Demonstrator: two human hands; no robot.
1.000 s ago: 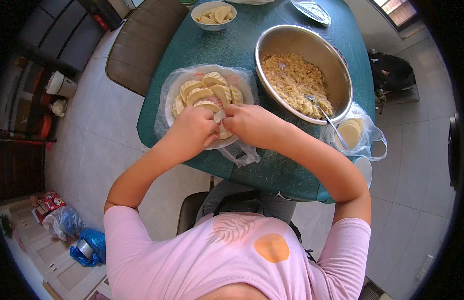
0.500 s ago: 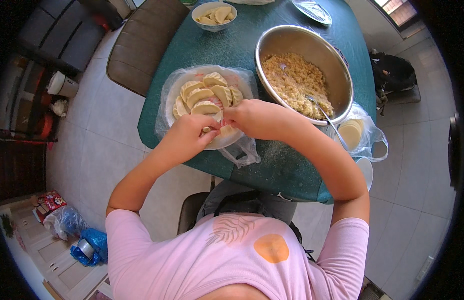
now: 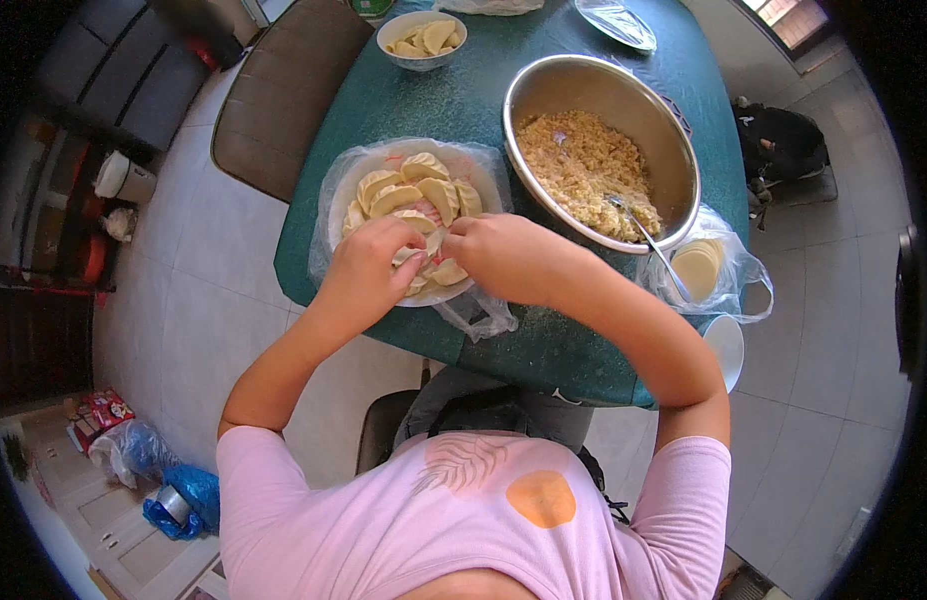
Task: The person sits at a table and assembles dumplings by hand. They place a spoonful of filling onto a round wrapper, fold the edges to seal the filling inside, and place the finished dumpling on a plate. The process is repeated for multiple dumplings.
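Note:
A plate lined with a clear plastic bag (image 3: 323,215) holds several pleated dumplings (image 3: 391,199). Above its near part, my left hand (image 3: 375,262) and my right hand (image 3: 505,256) face each other with thumbs and fingers closed. Between the fingertips is a pale dumpling (image 3: 433,243), largely covered by my fingers. Another dumpling (image 3: 447,272) lies on the plate just below my right fingertips. To the right stands a large steel bowl (image 3: 681,150) of crumbly yellowish filling (image 3: 588,170), a spoon (image 3: 651,240) leaning over its near rim.
Round dough wrappers (image 3: 695,270) sit in a plastic bag right of the steel bowl, with a white bowl (image 3: 723,350) at the table's edge. Farther back are a bowl of dumplings (image 3: 421,42) and a covered plate (image 3: 615,24). A brown chair (image 3: 288,95) borders the green-covered table (image 3: 463,100).
My hands have drawn slightly apart and lower over the plate, still at the dumpling between them. More of the dumpling near the plate's front edge shows. The whole view has shifted a little.

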